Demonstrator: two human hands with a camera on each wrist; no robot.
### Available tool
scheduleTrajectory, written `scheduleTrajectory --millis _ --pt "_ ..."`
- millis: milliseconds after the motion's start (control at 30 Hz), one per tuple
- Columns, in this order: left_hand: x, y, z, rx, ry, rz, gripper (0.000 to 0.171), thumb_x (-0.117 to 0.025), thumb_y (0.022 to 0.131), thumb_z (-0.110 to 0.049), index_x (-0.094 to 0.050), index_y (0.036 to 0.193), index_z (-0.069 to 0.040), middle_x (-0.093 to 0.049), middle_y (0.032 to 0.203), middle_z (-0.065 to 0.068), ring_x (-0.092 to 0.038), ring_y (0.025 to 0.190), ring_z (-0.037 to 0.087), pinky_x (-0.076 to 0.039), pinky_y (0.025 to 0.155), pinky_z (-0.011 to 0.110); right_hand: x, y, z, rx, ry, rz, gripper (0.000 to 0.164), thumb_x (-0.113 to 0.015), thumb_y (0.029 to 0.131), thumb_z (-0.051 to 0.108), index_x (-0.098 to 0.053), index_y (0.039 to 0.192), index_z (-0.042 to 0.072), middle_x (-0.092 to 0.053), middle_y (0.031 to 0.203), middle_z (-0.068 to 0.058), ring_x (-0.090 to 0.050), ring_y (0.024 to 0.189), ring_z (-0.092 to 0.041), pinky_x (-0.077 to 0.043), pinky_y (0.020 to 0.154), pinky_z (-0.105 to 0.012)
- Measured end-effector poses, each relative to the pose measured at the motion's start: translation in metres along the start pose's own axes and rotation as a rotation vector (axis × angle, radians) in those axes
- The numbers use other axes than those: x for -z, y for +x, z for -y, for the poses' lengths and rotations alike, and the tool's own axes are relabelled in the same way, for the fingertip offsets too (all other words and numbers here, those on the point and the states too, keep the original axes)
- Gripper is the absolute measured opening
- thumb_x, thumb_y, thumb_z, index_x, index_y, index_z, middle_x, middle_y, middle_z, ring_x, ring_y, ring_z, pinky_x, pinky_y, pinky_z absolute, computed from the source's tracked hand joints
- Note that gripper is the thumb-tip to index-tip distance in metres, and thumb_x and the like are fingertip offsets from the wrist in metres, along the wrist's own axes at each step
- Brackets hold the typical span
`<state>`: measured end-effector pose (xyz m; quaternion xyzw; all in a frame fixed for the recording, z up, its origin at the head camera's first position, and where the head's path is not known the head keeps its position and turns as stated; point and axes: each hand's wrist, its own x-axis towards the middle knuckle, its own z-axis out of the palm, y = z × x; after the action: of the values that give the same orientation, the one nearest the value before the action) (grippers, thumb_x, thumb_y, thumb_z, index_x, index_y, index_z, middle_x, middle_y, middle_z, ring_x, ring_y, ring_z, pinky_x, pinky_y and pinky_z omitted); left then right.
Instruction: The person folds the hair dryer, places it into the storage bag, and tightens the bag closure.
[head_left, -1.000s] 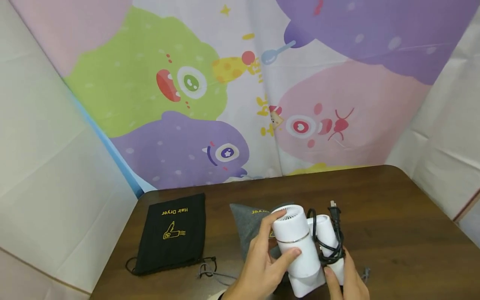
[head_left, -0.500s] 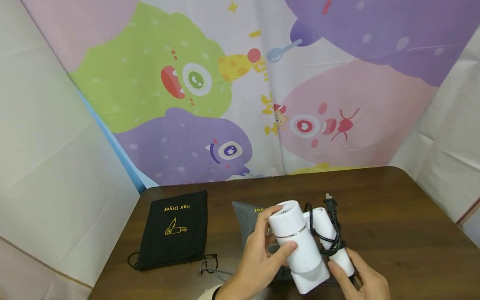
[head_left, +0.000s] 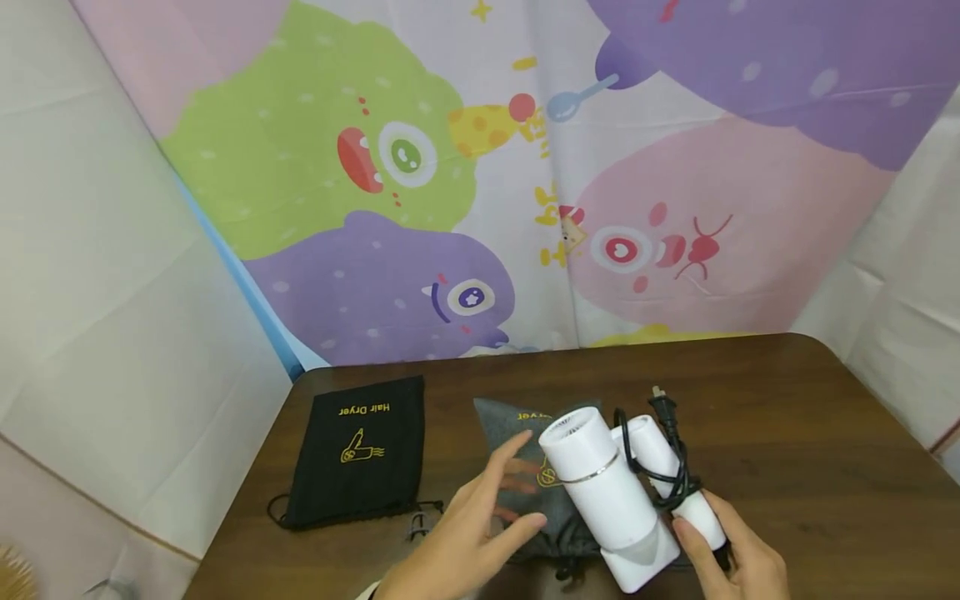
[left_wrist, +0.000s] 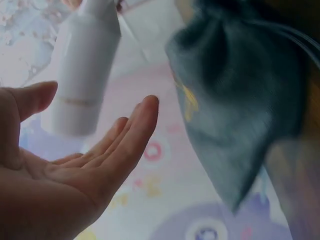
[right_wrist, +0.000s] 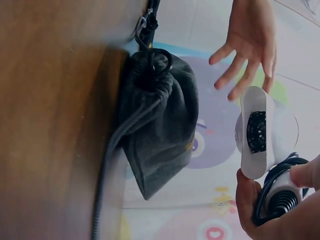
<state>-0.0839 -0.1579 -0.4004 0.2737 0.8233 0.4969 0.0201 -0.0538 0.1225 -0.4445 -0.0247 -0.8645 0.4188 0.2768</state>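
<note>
My right hand grips the lower handle of a white hair dryer, raised above the table and tilted. A black power cord is wound round the handle, its plug pointing up. Beside the dryer body, my left hand has its fingers spread and holds nothing; in the left wrist view a gap separates it from the dryer. Behind them lies a grey drawstring pouch, partly covered by the dryer. The right wrist view looks into the dryer's flat nozzle, a dark grille inside.
On the left of the brown table lies a black drawstring pouch marked "Hair Dryer". A backdrop with cartoon figures hangs behind the table, with pale panels on both sides.
My left hand has let go of the dryer body and moved away to the left. The dryer, now in my right hand alone, has tilted further. The view has shifted slightly.
</note>
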Motion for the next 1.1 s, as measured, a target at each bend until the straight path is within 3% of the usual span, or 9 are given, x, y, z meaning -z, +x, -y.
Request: scheduleTrajectory --millis 233,333,467,600,800,967,1100 --pt "0.029 -0.028 0.032 0.004 0.296 -0.183 0.052 -0.068 0.096 -0.018 -0.046 0.143 -0.025 -0.060 0.124 -0.007 -0.060 0.111 0.015 -0.054 0.082 0.030 0.000 0.000 -0.005 -0.026 -0.010 0.018 0.032 -0.079 0.083 0.010 -0.071 0.114 0.005 -0.074 0.088 -0.015 -0.052 0.064 0.004 -0.039 0.058 -0.010" --pt "0.039 -0.038 0.048 0.072 0.395 -0.255 0.045 -0.071 0.094 -0.017 -0.055 0.136 -0.020 -0.061 0.121 -0.009 -0.061 0.107 0.011 -0.055 0.081 0.031 0.000 0.001 -0.008 -0.031 -0.019 0.037 0.033 -0.079 0.084 0.012 -0.071 0.115 0.006 -0.074 0.090 -0.016 -0.052 0.066 0.004 -0.039 0.058 -0.009" --pt "0.053 -0.051 0.066 0.207 0.552 -0.306 0.034 -0.074 0.092 -0.017 -0.064 0.124 -0.015 -0.065 0.119 -0.001 -0.064 0.105 0.019 -0.055 0.083 0.040 -0.001 0.001 -0.009 -0.027 -0.032 0.052 0.033 -0.079 0.084 0.014 -0.071 0.115 0.006 -0.074 0.091 -0.016 -0.053 0.068 0.005 -0.038 0.059 -0.009" --pt "0.072 -0.063 0.078 0.319 0.702 -0.317 0.027 -0.075 0.090 -0.016 -0.068 0.116 -0.012 -0.066 0.118 0.010 -0.064 0.107 0.032 -0.052 0.086 0.052 -0.003 -0.002 -0.008 -0.037 -0.017 0.036 0.033 -0.080 0.082 0.011 -0.072 0.114 0.005 -0.074 0.092 -0.016 -0.056 0.070 0.007 -0.040 0.060 -0.007" --pt "0.100 -0.080 0.094 0.456 0.820 -0.280 0.035 -0.081 0.083 -0.010 -0.067 0.115 -0.007 -0.064 0.118 0.020 -0.061 0.106 0.043 -0.051 0.081 0.059 -0.004 -0.002 -0.007 -0.089 0.000 0.050 0.033 -0.079 0.085 0.012 -0.072 0.116 0.005 -0.074 0.094 -0.018 -0.055 0.069 0.007 -0.040 0.059 -0.007" --pt "0.116 -0.093 0.112 0.579 0.828 -0.207 0.042 -0.083 0.077 -0.004 -0.067 0.115 -0.007 -0.062 0.120 0.022 -0.057 0.107 0.049 -0.047 0.077 0.068 -0.005 -0.001 -0.007 -0.085 -0.011 0.063 0.033 -0.078 0.085 0.015 -0.071 0.117 0.005 -0.074 0.094 -0.017 -0.055 0.070 0.007 -0.039 0.060 -0.006" --pt "0.119 -0.099 0.123 0.626 0.794 -0.190 0.037 -0.083 0.075 -0.001 -0.068 0.109 -0.009 -0.067 0.111 0.015 -0.061 0.103 0.042 -0.044 0.074 0.065 -0.006 -0.002 -0.008 -0.086 -0.023 0.065 0.033 -0.078 0.085 0.016 -0.072 0.116 0.006 -0.075 0.094 -0.017 -0.055 0.071 0.008 -0.039 0.061 -0.006"
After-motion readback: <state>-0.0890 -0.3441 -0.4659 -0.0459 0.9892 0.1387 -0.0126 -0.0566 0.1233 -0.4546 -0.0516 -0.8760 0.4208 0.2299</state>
